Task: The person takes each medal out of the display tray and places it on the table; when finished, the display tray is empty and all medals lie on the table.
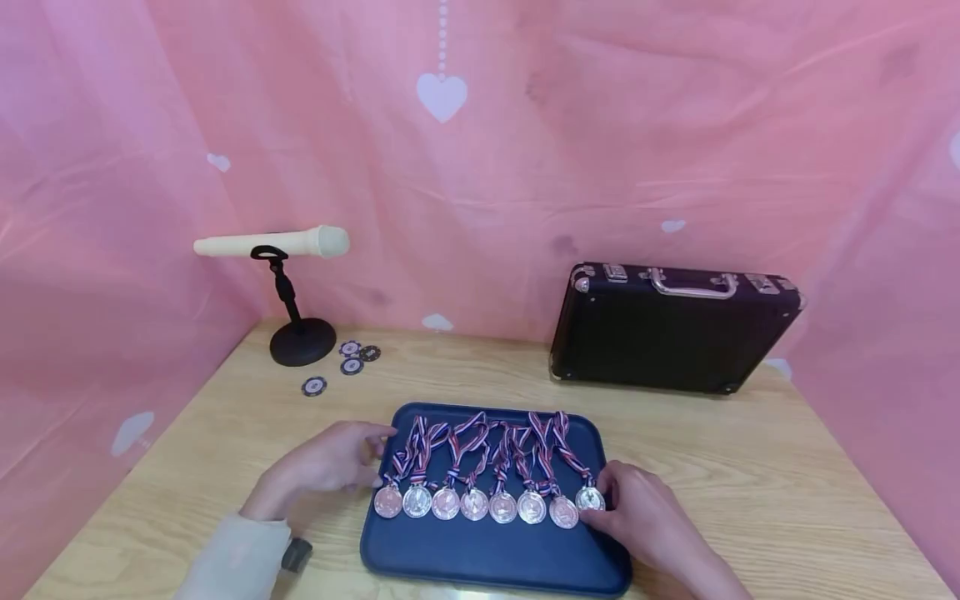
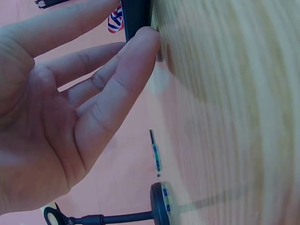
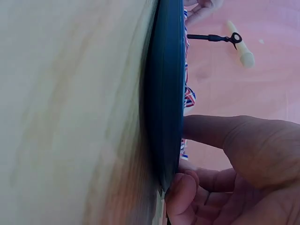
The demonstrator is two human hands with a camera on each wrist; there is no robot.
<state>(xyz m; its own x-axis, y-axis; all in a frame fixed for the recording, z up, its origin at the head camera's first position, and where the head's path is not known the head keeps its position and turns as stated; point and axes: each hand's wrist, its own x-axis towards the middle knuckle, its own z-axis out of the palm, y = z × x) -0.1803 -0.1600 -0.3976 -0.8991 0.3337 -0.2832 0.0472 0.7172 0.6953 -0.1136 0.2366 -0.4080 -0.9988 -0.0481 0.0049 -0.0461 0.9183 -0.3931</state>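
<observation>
We have the dark blue tray (image 1: 495, 558) sitting at the near edge of the wooden surface (image 1: 750, 467), with eight medals (image 1: 489, 505) laid in a row across it, their striped ribbons (image 1: 487, 446) fanned toward the tray's far edge. Our left hand (image 1: 330, 462) rests at the tray's left edge, fingers fairly straight and touching its rim, as the left wrist view confirms. Our right hand (image 1: 645, 521) is at the tray's right edge, its fingers curled against the rim, with the fingertips just beside the rightmost medal (image 1: 590, 498). We judge that we are taking hold of the tray by both sides, the grip not yet firm on the left. The next move likely calls for an even hold on both rims, kept level so the medals do not slide out of line. Toward the far left corner stand a microphone on a stand (image 1: 288, 275) and a few poker chips (image 1: 347, 360); a black case (image 1: 667, 329) stands upright at the far right.
</observation>
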